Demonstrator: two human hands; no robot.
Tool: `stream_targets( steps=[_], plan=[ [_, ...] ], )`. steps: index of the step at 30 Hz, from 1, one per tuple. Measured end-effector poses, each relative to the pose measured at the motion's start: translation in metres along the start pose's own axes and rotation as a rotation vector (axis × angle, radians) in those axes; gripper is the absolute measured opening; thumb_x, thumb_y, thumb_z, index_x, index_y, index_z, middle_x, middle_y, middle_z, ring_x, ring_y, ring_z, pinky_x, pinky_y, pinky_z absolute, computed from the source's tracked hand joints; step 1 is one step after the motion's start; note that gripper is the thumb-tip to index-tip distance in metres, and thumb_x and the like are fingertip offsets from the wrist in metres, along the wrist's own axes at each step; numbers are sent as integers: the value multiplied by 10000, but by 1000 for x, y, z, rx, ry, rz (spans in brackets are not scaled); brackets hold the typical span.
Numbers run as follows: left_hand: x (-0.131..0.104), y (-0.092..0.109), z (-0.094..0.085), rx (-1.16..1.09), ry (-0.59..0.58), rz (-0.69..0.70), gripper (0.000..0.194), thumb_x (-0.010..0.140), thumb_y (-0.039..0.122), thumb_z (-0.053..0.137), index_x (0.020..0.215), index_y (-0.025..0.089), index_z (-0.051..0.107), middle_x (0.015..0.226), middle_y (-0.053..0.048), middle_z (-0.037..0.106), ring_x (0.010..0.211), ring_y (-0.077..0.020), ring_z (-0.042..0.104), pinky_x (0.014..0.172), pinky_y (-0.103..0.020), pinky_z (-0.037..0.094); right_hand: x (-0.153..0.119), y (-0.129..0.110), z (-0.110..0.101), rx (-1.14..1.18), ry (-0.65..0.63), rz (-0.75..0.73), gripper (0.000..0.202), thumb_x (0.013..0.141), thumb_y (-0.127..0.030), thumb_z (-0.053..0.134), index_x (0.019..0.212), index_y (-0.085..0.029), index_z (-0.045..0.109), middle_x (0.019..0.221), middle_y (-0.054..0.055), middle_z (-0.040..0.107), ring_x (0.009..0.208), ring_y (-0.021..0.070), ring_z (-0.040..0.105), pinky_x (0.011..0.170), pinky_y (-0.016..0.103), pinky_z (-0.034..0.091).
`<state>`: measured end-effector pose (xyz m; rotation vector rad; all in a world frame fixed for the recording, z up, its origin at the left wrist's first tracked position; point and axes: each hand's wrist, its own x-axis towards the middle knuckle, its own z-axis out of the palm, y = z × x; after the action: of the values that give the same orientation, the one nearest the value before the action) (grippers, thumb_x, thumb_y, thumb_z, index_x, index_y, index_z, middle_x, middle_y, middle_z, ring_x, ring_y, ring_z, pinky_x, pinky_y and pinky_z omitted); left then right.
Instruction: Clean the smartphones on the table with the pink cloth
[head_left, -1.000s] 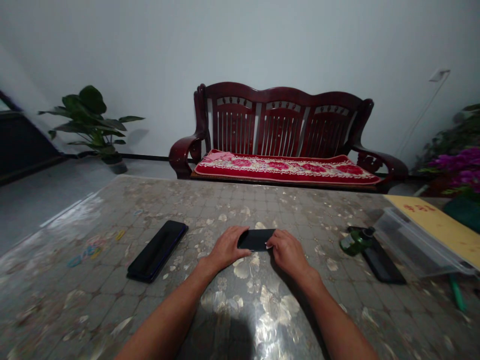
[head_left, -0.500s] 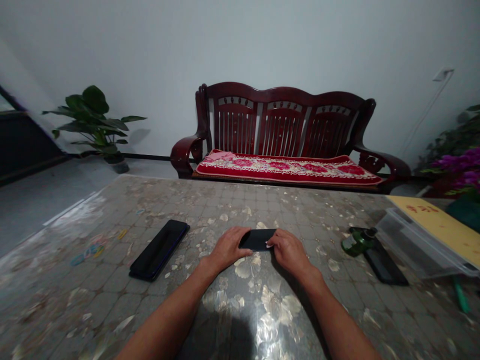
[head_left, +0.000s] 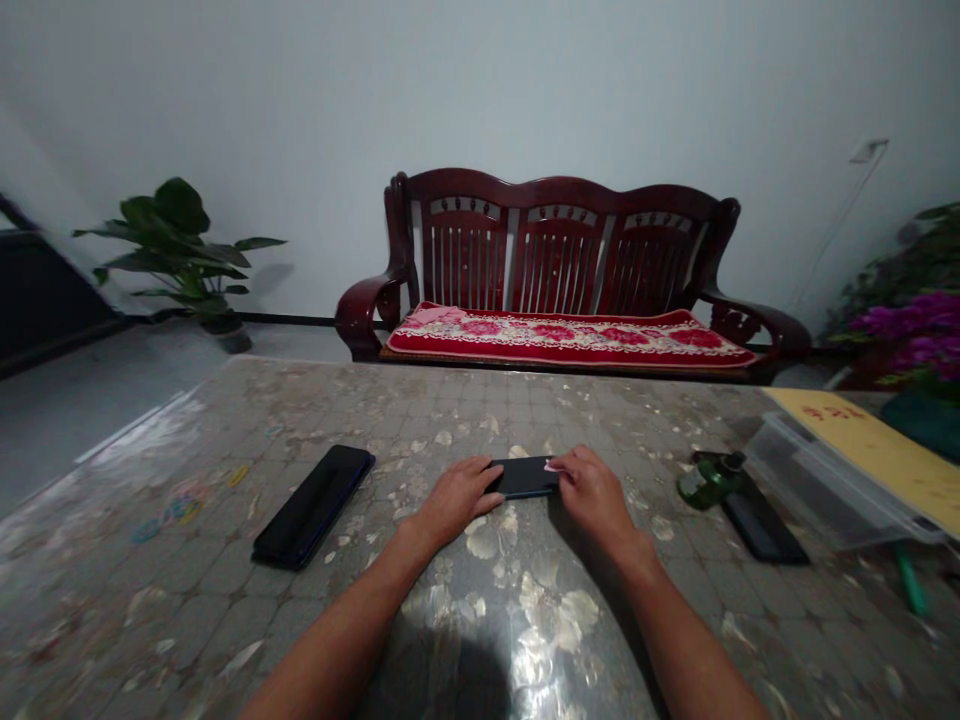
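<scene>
A dark smartphone [head_left: 525, 477] lies crosswise before me, its screen facing up. Thumb and fingers of my left hand [head_left: 459, 497] are closed around its left end. At the other end, my right hand [head_left: 596, 490] is pinched over the screen, with a small white piece [head_left: 553, 465] showing at the fingertips. Whether that piece is tissue or cloth is too small to tell. Left of my hands rests another dark phone [head_left: 313, 505], or a stack of them, set at a slant.
The patterned tabletop [head_left: 450, 400] holds a green bottle [head_left: 709, 482] by a black phone [head_left: 765, 525] on the right. Beyond them are a clear plastic box [head_left: 825, 490] and a yellow sheet [head_left: 870, 445]. Colourful rubber bands [head_left: 180, 505] lie left. A wooden bench [head_left: 559, 240] stands behind.
My right hand has lifted slightly and shifted right at the phone's right end, the white piece moving with it. My left hand keeps its hold on the left end. The view has shifted slightly.
</scene>
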<state>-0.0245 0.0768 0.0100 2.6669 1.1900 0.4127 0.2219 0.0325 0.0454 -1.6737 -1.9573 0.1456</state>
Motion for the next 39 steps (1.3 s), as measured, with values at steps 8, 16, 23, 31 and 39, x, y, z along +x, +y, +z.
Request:
stream_targets(
  steps=[8,16,23,31,39],
  plan=[
    [11,11,-19,-30,-43,-111,322,1021,419,489,1233,240,654,1110,-71,749,1005,-245,712,866,-304,522,0,2,1,62,231,-62,286,863,-78,507,972,-205,738,857,49,628,847,198,596,772,280,455],
    [17,10,-23,-2,-117,-218,335,1010,469,492,1174,251,687,1014,-62,772,920,-234,724,756,-255,484,1,-13,22,56,267,-199,284,907,-67,492,1067,-180,699,889,69,615,851,206,572,777,296,469],
    [15,6,-20,-35,-79,-209,271,981,425,572,1147,249,695,997,-51,774,915,-225,725,738,-246,471,6,-19,26,59,245,-265,292,916,-58,481,1064,-180,700,888,73,608,866,214,567,785,307,472],
    [16,6,-15,-71,-46,-211,223,968,370,601,1110,248,722,974,-49,781,883,-220,728,717,-251,458,9,-16,26,87,278,-205,295,902,-49,485,1055,-177,702,887,74,604,856,215,565,780,313,479],
    [15,-1,-8,-96,4,-223,139,932,294,634,968,227,751,931,-50,784,877,-213,723,710,-245,441,3,-57,39,113,174,-380,289,934,-56,472,1052,-187,700,910,76,614,885,208,555,790,292,471]
  ],
)
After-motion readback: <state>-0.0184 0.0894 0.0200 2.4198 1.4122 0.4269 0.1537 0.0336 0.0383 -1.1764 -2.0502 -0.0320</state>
